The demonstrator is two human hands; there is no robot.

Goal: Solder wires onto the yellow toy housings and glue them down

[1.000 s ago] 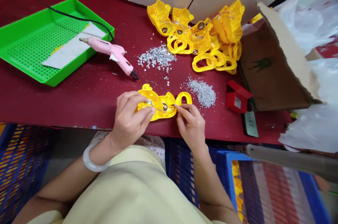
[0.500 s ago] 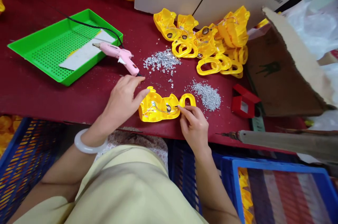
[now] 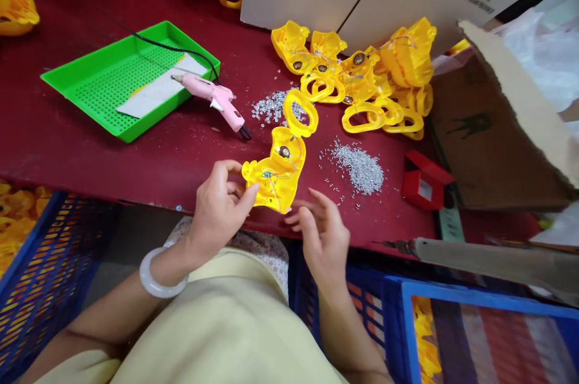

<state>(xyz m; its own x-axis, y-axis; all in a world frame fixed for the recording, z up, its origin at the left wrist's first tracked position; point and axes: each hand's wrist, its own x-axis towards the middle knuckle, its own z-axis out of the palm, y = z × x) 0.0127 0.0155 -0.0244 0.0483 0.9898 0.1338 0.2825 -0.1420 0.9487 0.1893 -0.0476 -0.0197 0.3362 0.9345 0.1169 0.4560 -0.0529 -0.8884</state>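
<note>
A yellow plastic toy shell half (image 3: 289,182) is tilted up in front of me, its hollow inside facing the camera. Inside it are a small green circuit board, thin wires and a round metal-looking part, and a loop handle (image 3: 313,122) sticks out at its far end. My left hand (image 3: 221,206) grips its left edge between thumb and fingers. Just off its lower right corner is my right hand (image 3: 323,233), fingers apart, with nothing visible in it.
Beyond the shell lie small clear pieces (image 3: 271,108) and a pink glue gun (image 3: 217,97) leaning on a green tray (image 3: 131,134). Silver screws (image 3: 362,170), a red box (image 3: 423,182) and more yellow shells (image 3: 362,76) are to the right. An electric screwdriver (image 3: 452,254) points in from the right.
The shell has turned from lying sideways to handle-away and tilted up. My left hand has taken hold of its edge. My right hand has let go near the handle and opened.
</note>
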